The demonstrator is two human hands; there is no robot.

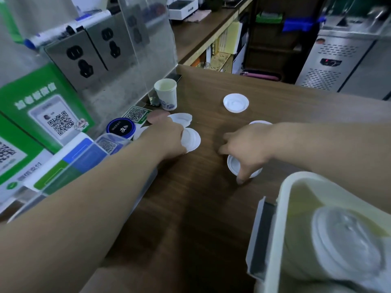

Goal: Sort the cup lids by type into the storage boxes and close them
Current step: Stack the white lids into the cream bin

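White cup lids lie scattered on the brown wooden counter (190,197). My left hand (167,136) grips a white lid (191,139) at the counter's left side, with another lid (182,119) just beyond it. My right hand (249,146) reaches down over a white lid (232,163), fingers curled round its rim. One lid (236,103) lies alone farther back, and the edge of another lid (260,123) peeks out behind my right wrist. A cream storage box (296,208) stands open at the lower right with a stack of lids (347,240) inside.
A paper cup (166,93) stands near the clear acrylic screen (148,45). A blue-rimmed round payment puck (120,129), QR code signs (42,117) and a clear plastic box (101,149) crowd the left edge. Steel fridge units (338,60) stand beyond the counter's far edge.
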